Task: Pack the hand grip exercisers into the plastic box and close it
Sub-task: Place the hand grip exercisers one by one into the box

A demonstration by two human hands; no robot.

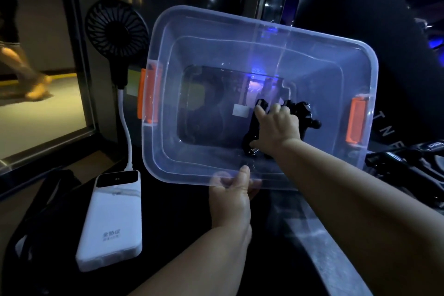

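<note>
The clear plastic box (240, 21) with orange latches on both short sides stands open and tipped toward me on a dark surface. My left hand (230, 197) pinches its near rim, thumb on top. Inside the box, my right hand (276, 127) grips a black hand grip exerciser (304, 113) near the bottom right. More black hand grip exercisers (406, 166) lie outside, to the right of the box.
A white power bank (113, 221) lies at the left, cabled to a small black fan (116, 29) behind it. A black bag (43, 211) sits at the far left. A person's legs (21, 67) show beyond the glass panel at the left.
</note>
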